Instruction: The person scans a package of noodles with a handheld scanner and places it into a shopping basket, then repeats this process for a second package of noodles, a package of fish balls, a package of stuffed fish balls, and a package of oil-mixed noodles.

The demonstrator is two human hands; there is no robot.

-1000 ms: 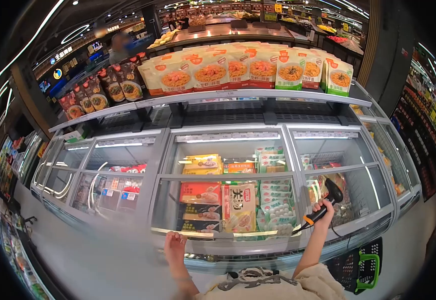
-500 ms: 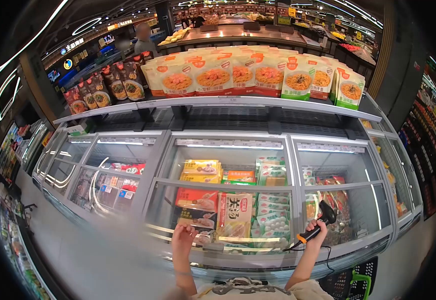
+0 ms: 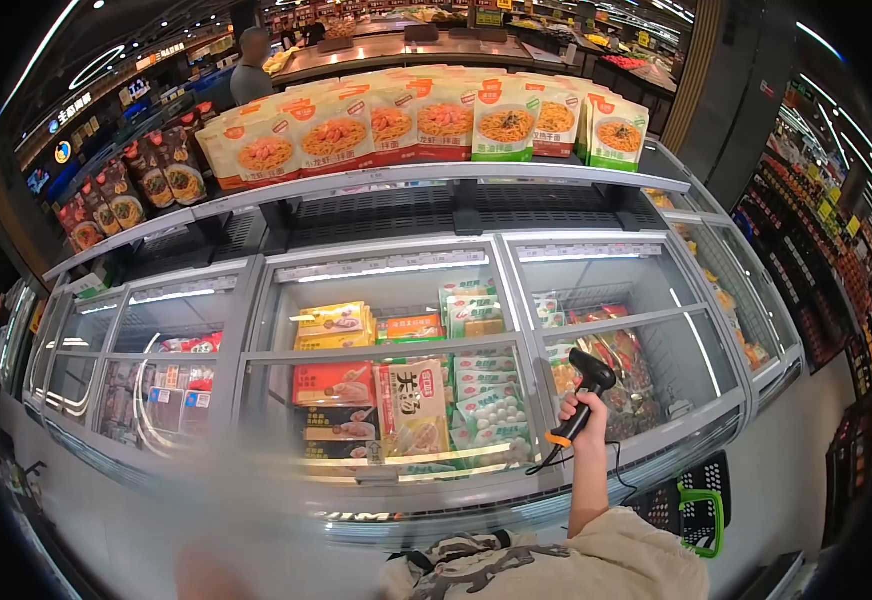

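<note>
Black plastic with an orange band at the foot of its grip, the barcode scanner (image 3: 592, 372) is held up over the front right part of the freezer chest (image 3: 521, 330), its head tilted towards the glass. The right hand (image 3: 577, 410) is wrapped around the pistol grip, fingers closed on it. The left hand cannot be made out; only a blur shows at the lower left.

The scanner looks light and stiff, a hard shell that will not give under a squeeze. The grip is the obvious place to hold it, with a finger free for the trigger. Its thin dark cable (image 3: 618, 470) hangs from the foot of the grip down past the freezer's front rail and could well snag there, so it probably wants some slack.

Under the sliding glass lid (image 3: 621, 290) lie frozen packs. A white pouch with red characters (image 3: 413, 392) sits left of the scanner, with green-and-white bags (image 3: 486, 385) between them. These are likely cold, slick and stiff.

Noodle pouches (image 3: 446, 115) stand in a row on the shelf (image 3: 436, 175) above the chest. A black basket with a green handle (image 3: 704, 505) sits on the floor near the person's right. Another person (image 3: 251, 65) stands well beyond the shelf.
</note>
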